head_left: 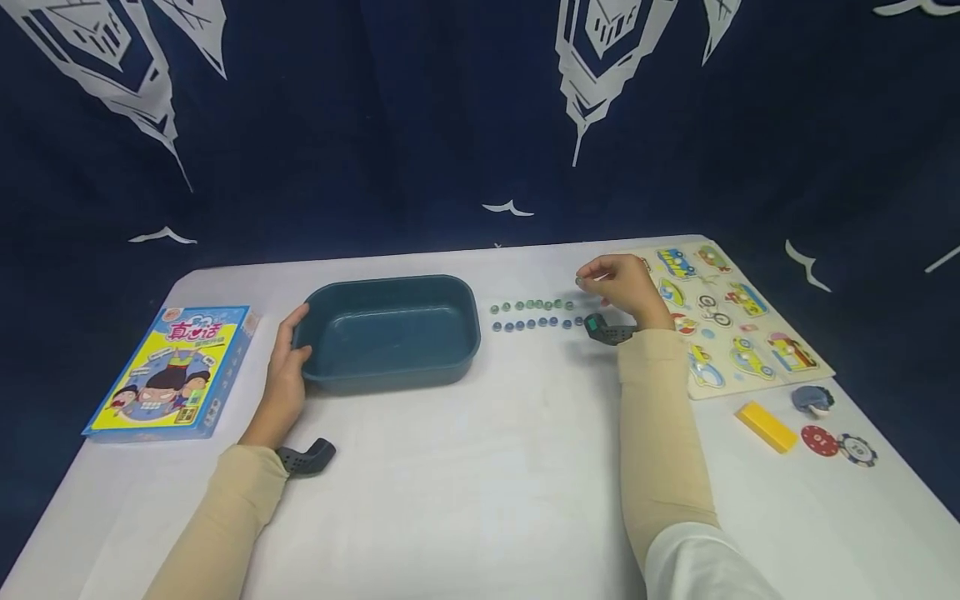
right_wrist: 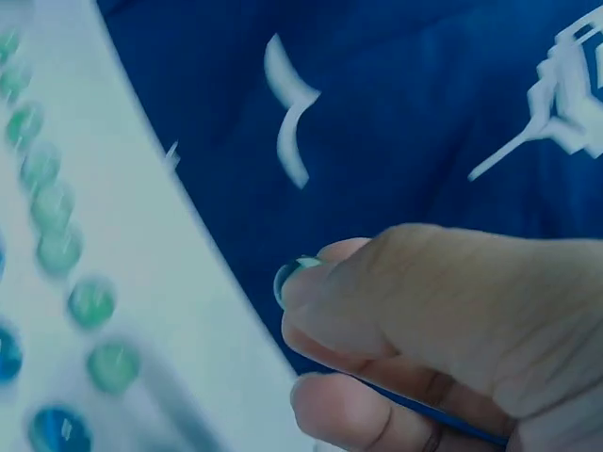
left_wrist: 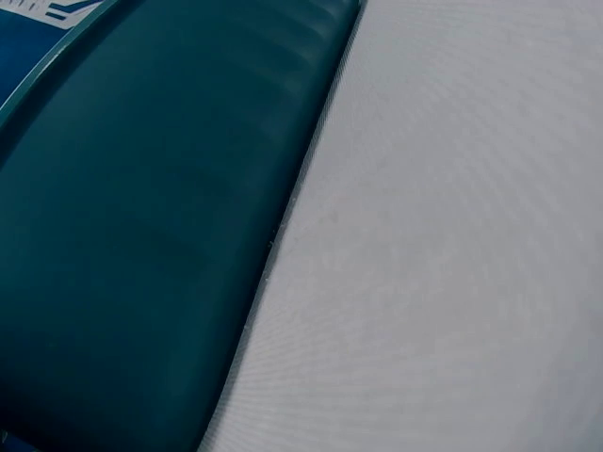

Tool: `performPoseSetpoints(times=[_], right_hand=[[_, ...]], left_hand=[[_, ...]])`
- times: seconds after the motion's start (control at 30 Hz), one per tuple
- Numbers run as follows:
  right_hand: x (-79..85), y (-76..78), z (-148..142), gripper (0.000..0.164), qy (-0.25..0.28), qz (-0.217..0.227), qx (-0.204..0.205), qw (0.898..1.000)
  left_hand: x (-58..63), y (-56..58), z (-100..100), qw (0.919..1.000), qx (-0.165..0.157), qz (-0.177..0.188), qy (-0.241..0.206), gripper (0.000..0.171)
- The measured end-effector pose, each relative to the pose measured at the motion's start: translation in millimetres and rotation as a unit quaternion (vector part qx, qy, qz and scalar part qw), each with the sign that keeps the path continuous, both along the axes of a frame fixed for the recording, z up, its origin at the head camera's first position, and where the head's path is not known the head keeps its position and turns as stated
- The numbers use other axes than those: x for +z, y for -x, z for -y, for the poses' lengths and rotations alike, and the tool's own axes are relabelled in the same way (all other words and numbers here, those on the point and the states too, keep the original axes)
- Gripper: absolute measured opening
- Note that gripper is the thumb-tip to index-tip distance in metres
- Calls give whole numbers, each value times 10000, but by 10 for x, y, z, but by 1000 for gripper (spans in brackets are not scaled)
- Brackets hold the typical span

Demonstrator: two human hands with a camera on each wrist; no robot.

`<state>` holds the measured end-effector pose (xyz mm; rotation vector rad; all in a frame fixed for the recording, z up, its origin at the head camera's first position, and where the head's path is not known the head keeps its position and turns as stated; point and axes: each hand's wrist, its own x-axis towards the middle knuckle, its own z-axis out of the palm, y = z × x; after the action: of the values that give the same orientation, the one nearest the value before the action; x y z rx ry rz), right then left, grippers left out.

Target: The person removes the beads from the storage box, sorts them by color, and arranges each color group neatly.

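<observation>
the right hand (head_left: 618, 287) has its thumb and fingertips pinched together on one greenish marble (right_wrist: 285, 279), held up just past the right end of the green row (head_left: 530, 305). the left hand (head_left: 283, 371) lies against the left end of the dark bin (head_left: 390, 381); whether it grips the rim or merely rests there cannot be told.

the likeliest trouble is a slip: the marble looks smooth and glassy and sits at the very fingertips, so a slightly loose pinch could drop it, and it might roll towards the table's far edge. a falling marble could also knock the green row out of line. the wrist device (head_left: 609, 331) hangs by the end of the blue row (head_left: 531, 324), so a low sweep of the forearm could scatter that one. if the left hand pushes, the bin could slide rightward into both rows.
</observation>
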<state>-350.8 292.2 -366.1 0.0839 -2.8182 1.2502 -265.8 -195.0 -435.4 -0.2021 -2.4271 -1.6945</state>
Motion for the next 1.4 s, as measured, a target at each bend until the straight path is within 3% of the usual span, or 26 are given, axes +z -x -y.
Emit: performPoseSetpoints(times=[0.23, 0.57, 0.93, 1.2, 1.4], right_hand=[[-166, 51, -47, 17, -402, 302, -7, 9987], [-206, 42, -59, 18, -505, 720, -117, 9961], [-244, 39, -45, 19, -521, 885, -191, 9945], [-43, 14, 11, 26, -65, 452, -47, 9989], [133, -29, 152, 27, 927, 100, 454, 9946]], left_hand=[[-1, -5, 8, 9999, 19, 78, 85, 66], [-16, -4, 7, 9999, 40, -96, 58, 67], [-23, 17, 7, 10000, 8, 34, 67, 67], [-24, 20, 21, 10000, 2, 64, 55, 67], [-25, 18, 5, 10000, 7, -11, 17, 66]])
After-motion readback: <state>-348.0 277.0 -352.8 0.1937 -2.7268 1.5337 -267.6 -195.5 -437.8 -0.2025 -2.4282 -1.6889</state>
